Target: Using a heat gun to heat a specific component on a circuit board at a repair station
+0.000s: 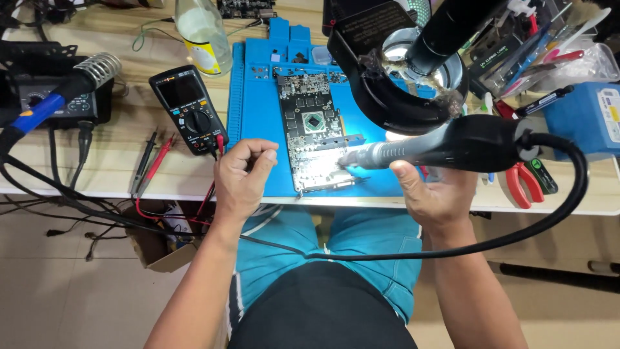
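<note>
Nearest the camera, blue trousers and a dark shirt fill the lower middle, with a black cable (452,249) looping across the lap. Just above, the right hand (434,194) is wrapped firmly around a hot-air tool (445,150), a black, hard plastic handle with a metal nozzle pointing left at the lower edge of the circuit board (313,132). That tool looks light but stiff-corded, best held by the dark grip, well clear of the metal tip. The left hand (242,178) rests loosely curled at the near edge of the tabletop (116,174), fingertips pinched together; whether they hold anything I cannot tell. The board lies flat on a blue rubbery mat (258,123); it seems rigid, thin and fragile, safest taken by its edges. Left of the mat sits a black multimeter (188,110) with red and black probes (152,161). Farther back hangs a round black magnifier lamp (400,71), beside a clear plastic bottle (203,35).
</note>
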